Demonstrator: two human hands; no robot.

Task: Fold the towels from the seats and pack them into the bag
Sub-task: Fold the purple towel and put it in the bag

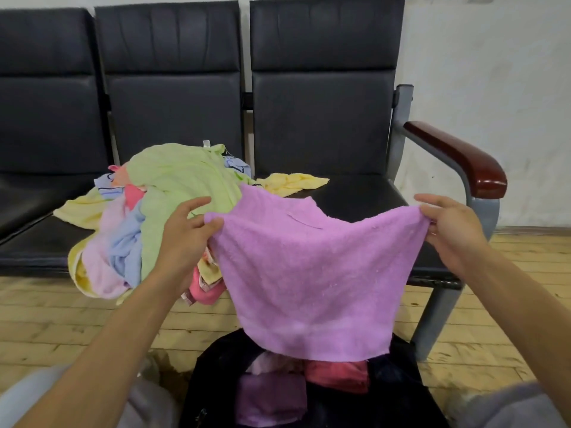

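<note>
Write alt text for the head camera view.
A person's left hand and right hand pinch the top corners of a lilac terry towel, spread above an open black bag holding folded towels. Behind, a heap of pastel towels lies on black padded seats.

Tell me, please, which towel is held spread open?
The purple towel, pinched between left hand and right hand; the pile lies crumpled on the seats.

I get one view only, from the head, looking forward and down. It faces the row of black seats [324, 118] square on and close. The left hand [185, 233] and right hand [454, 230], pinching the purple towel [309, 273], sit mid-frame, with the bag [213, 375] at the bottom edge.
</note>
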